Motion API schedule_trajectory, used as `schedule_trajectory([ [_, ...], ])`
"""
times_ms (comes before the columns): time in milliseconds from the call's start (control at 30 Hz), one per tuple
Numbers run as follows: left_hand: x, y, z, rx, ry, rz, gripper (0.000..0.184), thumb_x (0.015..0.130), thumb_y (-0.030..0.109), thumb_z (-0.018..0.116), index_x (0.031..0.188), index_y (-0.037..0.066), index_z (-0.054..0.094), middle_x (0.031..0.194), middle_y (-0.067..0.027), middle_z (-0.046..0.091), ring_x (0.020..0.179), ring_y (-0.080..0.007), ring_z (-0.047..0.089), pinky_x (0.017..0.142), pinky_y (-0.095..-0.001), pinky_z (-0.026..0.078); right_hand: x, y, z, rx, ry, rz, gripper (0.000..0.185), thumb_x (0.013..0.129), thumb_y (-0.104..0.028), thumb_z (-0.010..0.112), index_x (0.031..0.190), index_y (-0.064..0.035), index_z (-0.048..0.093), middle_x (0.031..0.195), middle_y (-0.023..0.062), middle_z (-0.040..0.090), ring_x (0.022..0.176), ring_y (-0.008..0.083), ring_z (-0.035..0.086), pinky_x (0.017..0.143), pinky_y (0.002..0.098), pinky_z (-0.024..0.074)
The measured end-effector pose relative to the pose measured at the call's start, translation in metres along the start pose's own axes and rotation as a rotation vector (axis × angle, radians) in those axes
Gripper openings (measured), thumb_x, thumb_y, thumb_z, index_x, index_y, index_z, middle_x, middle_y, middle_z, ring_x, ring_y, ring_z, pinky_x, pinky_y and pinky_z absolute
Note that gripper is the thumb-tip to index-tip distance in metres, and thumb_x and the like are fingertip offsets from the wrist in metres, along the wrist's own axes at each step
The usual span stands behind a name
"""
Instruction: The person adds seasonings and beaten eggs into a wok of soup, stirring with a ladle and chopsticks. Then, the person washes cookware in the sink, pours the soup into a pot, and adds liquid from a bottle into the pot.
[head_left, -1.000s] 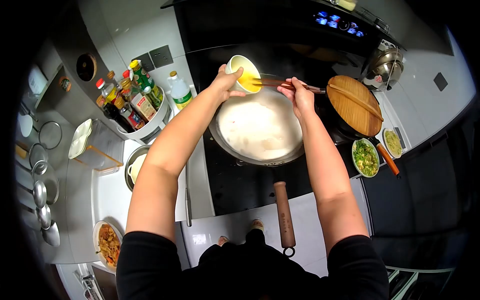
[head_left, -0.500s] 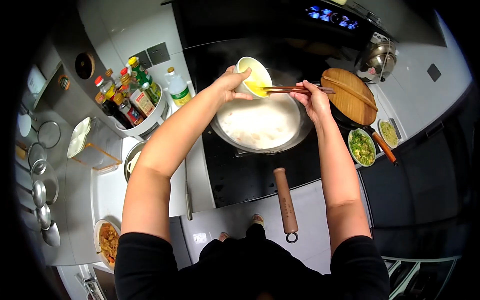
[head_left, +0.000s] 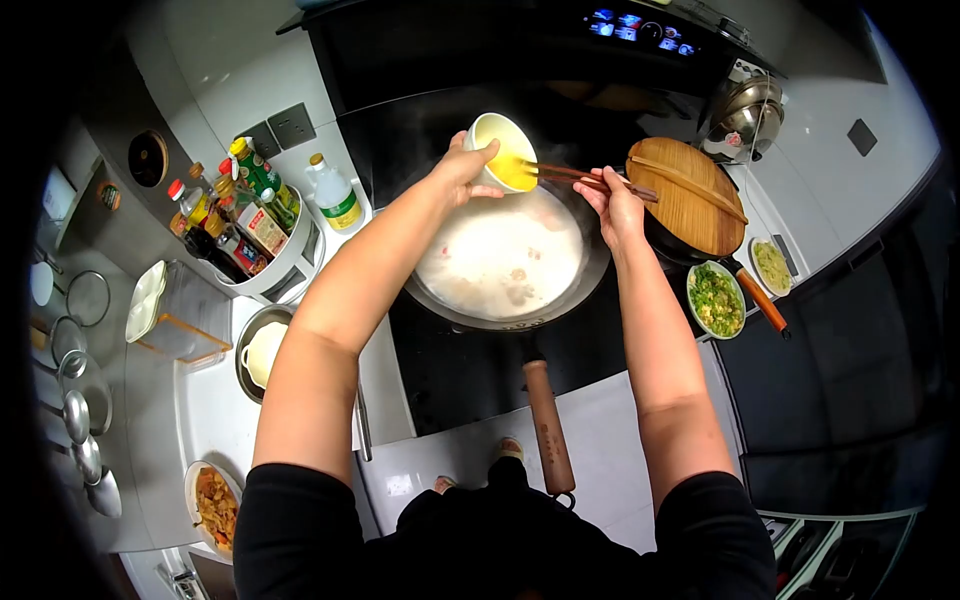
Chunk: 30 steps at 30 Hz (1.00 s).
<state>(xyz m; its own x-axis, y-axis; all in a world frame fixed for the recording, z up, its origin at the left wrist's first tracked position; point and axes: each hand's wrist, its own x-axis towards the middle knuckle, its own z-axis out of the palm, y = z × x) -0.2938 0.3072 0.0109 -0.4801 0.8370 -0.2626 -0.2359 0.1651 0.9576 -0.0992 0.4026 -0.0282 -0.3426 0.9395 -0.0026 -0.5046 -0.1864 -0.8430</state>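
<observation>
My left hand [head_left: 468,170] grips a small white bowl [head_left: 490,127], tilted to the right, with yellow liquid [head_left: 512,168] that looks like beaten egg inside. My right hand [head_left: 614,205] holds brown chopsticks [head_left: 575,175], their tips at the bowl's rim by the egg. Both hands are above the far side of a wide pan [head_left: 597,280] full of whitish, steaming liquid [head_left: 500,255] with some pale pieces in it. The pan's brown handle [head_left: 546,425] points toward my body.
A second pan with a wooden lid [head_left: 685,197] stands right of the big pan, near a bowl of chopped greens [head_left: 716,300] and a smaller dish [head_left: 770,266]. Sauce bottles [head_left: 240,215] crowd a white rack at left. A dish of cooked food [head_left: 214,508] sits at lower left.
The view has shifted, so the pan appears lower and to the left. The bowl stays tilted in my left hand, and the chopsticks now slope down more to the right.
</observation>
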Motion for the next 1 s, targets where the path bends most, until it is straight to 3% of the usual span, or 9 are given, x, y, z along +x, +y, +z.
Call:
schedule_trajectory([
  [133, 0.002, 0.002, -0.014, 0.058, 0.032, 0.045, 0.065, 0.083, 0.024, 0.055, 0.132, 0.017, 0.014, 0.123, -0.0154, 0.038, 0.106, -0.0306, 0.048, 0.065, -0.0422, 0.055, 0.007, 0.004, 0.014, -0.035, -0.107, 0.125, 0.022, 0.086, -0.014, 0.048, 0.087, 0.0072, 0.052, 0.083, 0.0192, 0.058, 0.070, 0.0272, 0.062, 0.064, 0.0272, 0.0546],
  [233, 0.005, 0.006, -0.026, 0.034, 0.018, 0.089, 0.066, 0.082, 0.023, 0.056, 0.132, 0.017, 0.014, 0.122, -0.0154, 0.038, 0.105, -0.0306, 0.049, 0.064, -0.0414, 0.055, 0.011, 0.021, 0.032, 0.047, -0.049, 0.038, 0.022, 0.086, -0.014, 0.048, 0.088, 0.0069, 0.052, 0.084, 0.0195, 0.057, 0.072, 0.0275, 0.062, 0.065, 0.0278, 0.0545],
  [300, 0.012, 0.005, -0.034, 0.065, 0.129, 0.111, 0.076, 0.079, 0.023, 0.061, 0.134, 0.019, 0.009, 0.127, -0.0179, 0.029, 0.106, -0.0316, 0.047, 0.063, -0.0362, 0.056, 0.008, 0.025, 0.047, 0.031, -0.073, 0.065, 0.022, 0.086, -0.015, 0.049, 0.089, 0.0070, 0.051, 0.084, 0.0198, 0.057, 0.072, 0.0279, 0.062, 0.064, 0.0275, 0.0544],
  [433, 0.022, -0.001, -0.064, -0.015, 0.239, 0.165, 0.080, 0.075, 0.026, 0.065, 0.134, 0.020, 0.011, 0.124, -0.0198, 0.028, 0.102, -0.0323, 0.049, 0.057, -0.0328, 0.057, -0.003, 0.032, 0.073, 0.000, -0.162, 0.123, 0.022, 0.086, -0.014, 0.048, 0.090, 0.0072, 0.051, 0.086, 0.0196, 0.057, 0.074, 0.0280, 0.062, 0.066, 0.0268, 0.0537],
  [567, -0.005, -0.001, -0.086, 0.034, 0.298, 0.151, 0.076, 0.077, 0.025, 0.063, 0.132, 0.018, 0.012, 0.119, -0.0184, 0.037, 0.095, -0.0318, 0.054, 0.054, -0.0337, 0.057, -0.016, 0.037, 0.089, -0.053, -0.235, 0.148, 0.022, 0.085, -0.014, 0.049, 0.088, 0.0079, 0.052, 0.085, 0.0200, 0.058, 0.074, 0.0278, 0.062, 0.067, 0.0263, 0.0536],
  [833, -0.073, 0.000, -0.087, 0.011, 0.065, -0.029, 0.069, 0.079, 0.023, 0.060, 0.130, 0.014, 0.014, 0.120, -0.0166, 0.039, 0.099, -0.0323, 0.052, 0.060, -0.0420, 0.056, -0.047, 0.014, 0.077, -0.148, -0.257, 0.229, 0.023, 0.085, -0.013, 0.049, 0.083, 0.0099, 0.054, 0.080, 0.0213, 0.059, 0.066, 0.0265, 0.063, 0.060, 0.0238, 0.0550],
  [1000, -0.064, 0.002, -0.039, -0.039, -0.099, -0.013, 0.071, 0.080, 0.022, 0.059, 0.132, 0.013, 0.011, 0.126, -0.0187, 0.033, 0.103, -0.0323, 0.050, 0.064, -0.0406, 0.055, -0.042, -0.010, 0.023, -0.055, -0.127, 0.053, 0.022, 0.086, -0.013, 0.047, 0.087, 0.0090, 0.052, 0.080, 0.0204, 0.059, 0.064, 0.0240, 0.063, 0.057, 0.0219, 0.0545],
])
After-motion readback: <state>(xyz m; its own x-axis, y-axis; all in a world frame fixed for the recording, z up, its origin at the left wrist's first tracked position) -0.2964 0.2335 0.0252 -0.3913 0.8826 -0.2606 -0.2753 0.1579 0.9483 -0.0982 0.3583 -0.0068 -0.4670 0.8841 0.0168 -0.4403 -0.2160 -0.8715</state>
